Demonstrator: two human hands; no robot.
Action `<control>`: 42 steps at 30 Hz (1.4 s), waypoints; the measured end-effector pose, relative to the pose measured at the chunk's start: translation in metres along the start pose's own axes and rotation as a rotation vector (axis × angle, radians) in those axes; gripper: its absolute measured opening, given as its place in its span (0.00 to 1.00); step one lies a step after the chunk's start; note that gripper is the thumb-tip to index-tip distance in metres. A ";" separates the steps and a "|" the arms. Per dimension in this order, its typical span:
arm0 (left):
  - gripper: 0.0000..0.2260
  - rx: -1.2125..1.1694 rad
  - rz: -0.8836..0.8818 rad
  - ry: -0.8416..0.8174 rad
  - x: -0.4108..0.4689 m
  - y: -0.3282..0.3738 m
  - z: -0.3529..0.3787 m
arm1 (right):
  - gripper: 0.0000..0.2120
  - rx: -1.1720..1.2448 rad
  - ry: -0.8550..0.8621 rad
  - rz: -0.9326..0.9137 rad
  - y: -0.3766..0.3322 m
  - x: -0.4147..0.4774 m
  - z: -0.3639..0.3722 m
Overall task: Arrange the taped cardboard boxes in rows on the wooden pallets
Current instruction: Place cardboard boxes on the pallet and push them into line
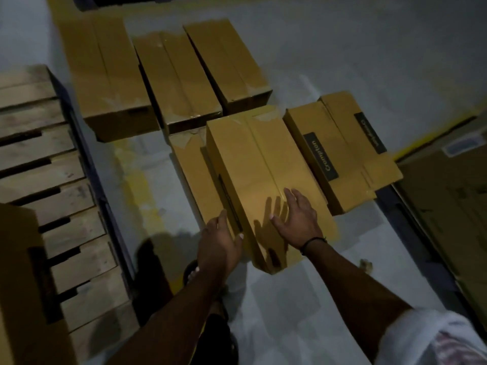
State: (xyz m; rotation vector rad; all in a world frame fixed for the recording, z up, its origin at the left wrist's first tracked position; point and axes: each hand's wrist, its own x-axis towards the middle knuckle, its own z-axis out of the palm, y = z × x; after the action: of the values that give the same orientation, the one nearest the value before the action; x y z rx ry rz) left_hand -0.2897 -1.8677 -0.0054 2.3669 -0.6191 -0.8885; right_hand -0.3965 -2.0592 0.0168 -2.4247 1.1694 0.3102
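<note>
Head camera, looking down in dim light. A long brown cardboard box [263,177] lies straight ahead among other boxes on the grey floor [342,61]. Its top seam is sealed lengthwise with glossy clear tape, and a dark strip runs along its left side. The right hand [295,217] is spread flat, fingers straight, on the near end of the box top. It seems to touch, though its shadow makes that uncertain. The left hand [221,241] is at the box's left side, fingers straight, thumb out. A lower box [188,167] sits tight against its left. A labelled box [334,154] printed "Crompton" is just to its right. Three taped boxes [176,80] stand in a row beyond. A wooden pallet [39,154] lies at the left, well apart.
</note>
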 end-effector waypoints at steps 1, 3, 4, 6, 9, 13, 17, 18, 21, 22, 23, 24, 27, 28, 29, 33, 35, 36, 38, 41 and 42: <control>0.35 0.002 0.002 -0.004 0.011 0.003 -0.001 | 0.40 -0.015 -0.023 -0.010 -0.001 0.012 -0.002; 0.35 0.023 0.004 -0.007 0.028 0.010 -0.007 | 0.40 -0.054 -0.063 -0.031 -0.004 0.034 -0.008; 0.35 0.029 -0.001 -0.009 0.036 0.012 -0.010 | 0.40 -0.070 -0.074 -0.041 -0.006 0.043 -0.010; 0.35 0.058 0.001 -0.019 0.050 0.019 -0.016 | 0.39 -0.089 -0.074 -0.047 -0.009 0.058 -0.014; 0.35 0.082 0.015 -0.020 0.071 0.029 -0.021 | 0.39 -0.114 -0.079 -0.065 -0.012 0.081 -0.016; 0.33 0.038 -0.011 -0.024 0.093 0.043 -0.011 | 0.40 -0.204 -0.106 -0.137 -0.004 0.111 -0.015; 0.34 0.025 -0.039 -0.027 0.108 0.057 0.014 | 0.44 -0.272 -0.112 -0.137 0.015 0.137 -0.013; 0.35 0.028 -0.048 -0.019 0.110 0.060 0.022 | 0.45 -0.283 -0.115 -0.119 0.021 0.142 -0.013; 0.38 0.019 -0.111 -0.025 0.117 0.069 0.045 | 0.49 -0.286 -0.126 -0.048 0.040 0.157 -0.015; 0.39 -0.003 -0.153 -0.044 0.120 0.071 0.053 | 0.50 -0.268 -0.129 -0.017 0.046 0.161 -0.017; 0.41 -0.037 -0.197 -0.067 0.122 0.072 0.060 | 0.51 -0.242 -0.131 0.010 0.053 0.164 -0.018; 0.43 -0.076 -0.228 -0.083 0.124 0.074 0.066 | 0.51 -0.208 -0.130 0.024 0.059 0.167 -0.019; 0.46 -0.164 -0.240 -0.058 0.127 0.077 0.084 | 0.52 -0.114 -0.132 -0.015 0.073 0.175 -0.020; 0.47 -0.177 -0.241 -0.042 0.127 0.078 0.087 | 0.52 -0.112 -0.142 -0.044 0.076 0.178 -0.021; 0.48 -0.188 -0.250 -0.028 0.129 0.079 0.091 | 0.52 -0.122 -0.149 -0.072 0.078 0.180 -0.021; 0.48 -0.269 -0.310 0.037 0.129 0.082 0.094 | 0.51 -0.132 -0.115 -0.117 0.081 0.181 -0.023; 0.48 -0.306 -0.304 0.070 0.123 0.081 0.095 | 0.51 -0.174 -0.092 -0.161 0.081 0.175 -0.027; 0.49 -0.323 -0.313 0.079 0.116 0.082 0.093 | 0.50 -0.189 -0.075 -0.196 0.080 0.171 -0.030; 0.51 -0.334 -0.324 0.099 0.101 0.081 0.086 | 0.46 -0.184 -0.035 -0.261 0.074 0.162 -0.038; 0.53 -0.304 -0.350 0.116 0.068 0.076 0.066 | 0.41 -0.163 -0.008 -0.316 0.050 0.145 -0.046; 0.53 -0.299 -0.364 0.126 0.055 0.073 0.059 | 0.39 -0.162 -0.011 -0.343 0.039 0.138 -0.047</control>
State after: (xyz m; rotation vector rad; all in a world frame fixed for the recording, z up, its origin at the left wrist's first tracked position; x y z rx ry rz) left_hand -0.3096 -1.9729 -0.0234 2.2693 0.0019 -0.9005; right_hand -0.3409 -2.1981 -0.0046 -2.7029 0.7275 0.3199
